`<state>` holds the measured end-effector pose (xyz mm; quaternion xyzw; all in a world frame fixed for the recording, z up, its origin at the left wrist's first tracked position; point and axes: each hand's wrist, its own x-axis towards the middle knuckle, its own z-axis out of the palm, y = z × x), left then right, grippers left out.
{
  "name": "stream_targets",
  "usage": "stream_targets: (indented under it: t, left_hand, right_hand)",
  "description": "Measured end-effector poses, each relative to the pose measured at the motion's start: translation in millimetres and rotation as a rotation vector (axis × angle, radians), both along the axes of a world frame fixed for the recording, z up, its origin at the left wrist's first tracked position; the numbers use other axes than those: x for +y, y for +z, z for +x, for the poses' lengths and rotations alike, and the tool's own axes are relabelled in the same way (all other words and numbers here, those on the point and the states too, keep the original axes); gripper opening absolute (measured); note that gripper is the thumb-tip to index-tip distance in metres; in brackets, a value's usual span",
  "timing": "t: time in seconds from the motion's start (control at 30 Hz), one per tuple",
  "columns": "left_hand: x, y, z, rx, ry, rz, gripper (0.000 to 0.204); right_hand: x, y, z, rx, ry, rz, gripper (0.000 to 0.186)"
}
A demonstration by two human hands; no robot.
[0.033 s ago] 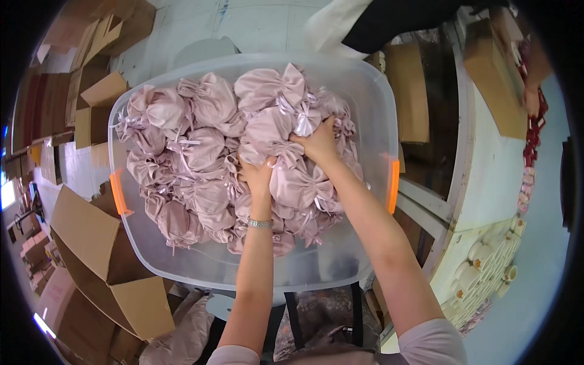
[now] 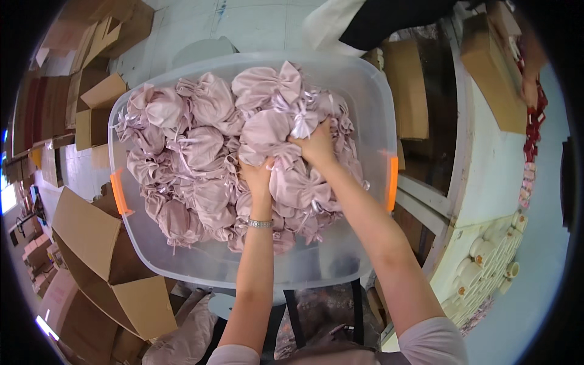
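A large clear plastic tub (image 2: 198, 269) with orange handles stands before me, heaped with several dusty-pink drawstring pouches, their tops tied with pale ribbon. Both my hands reach into the middle of the heap, around one plump pouch (image 2: 266, 131). My left hand (image 2: 257, 174), with a metal watch or bracelet at its wrist, grips the pouch's near side. At its right side my right hand (image 2: 317, 146) curls, fingers partly hidden among fabric and ribbon. Just below the right hand lies another pouch (image 2: 295, 185), close to the right forearm.
Open cardboard boxes (image 2: 85, 237) crowd the left side. On the right, a person's hand (image 2: 530, 91) is beside a cardboard box (image 2: 494, 79) on a pale bench, near a row of red items (image 2: 533, 137) and several cream ring-shaped pieces (image 2: 480, 252). A person's white-and-black clothing (image 2: 334, 24) shows at the far edge.
My hands stay at the same pouch, with only a slight shift. The cardboard box on the right bench sits a little farther left and up in the view.
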<state>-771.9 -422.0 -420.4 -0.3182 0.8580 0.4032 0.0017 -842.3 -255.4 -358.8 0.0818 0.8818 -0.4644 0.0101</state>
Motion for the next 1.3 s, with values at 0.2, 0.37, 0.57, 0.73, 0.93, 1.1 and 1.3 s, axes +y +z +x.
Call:
stream_targets:
  t: [0.2,0.37,0.57,0.73,0.93,1.1,1.3]
  left_hand:
    - [-22,60,67,0.066,-0.236,-0.013,0.024]
    - [-2,174,78,0.399,-0.054,0.297,0.036]
    - [10,289,102,0.351,-0.047,0.214,0.055]
    - [21,365,156,0.476,-0.177,0.194,0.063]
    - [136,429,269,0.399,-0.697,0.470,0.071]
    - [270,446,434,0.161,-1.333,0.797,0.077]
    - [427,399,644,-0.151,-1.955,0.903,0.085]
  right_hand:
    - [-35,74,84,0.091,-0.043,-0.282,0.038]
    - [-41,151,113,0.049,-0.045,-0.427,0.045]
    - [-26,235,158,-0.076,-0.125,-0.731,0.054]
    - [28,304,236,0.268,-0.279,-0.681,0.070]
    - [139,375,404,0.477,-0.505,-0.357,0.066]
    - [195,377,623,0.289,-0.993,-0.346,0.066]
    - [237,346,873,0.303,-1.838,-0.150,0.066]
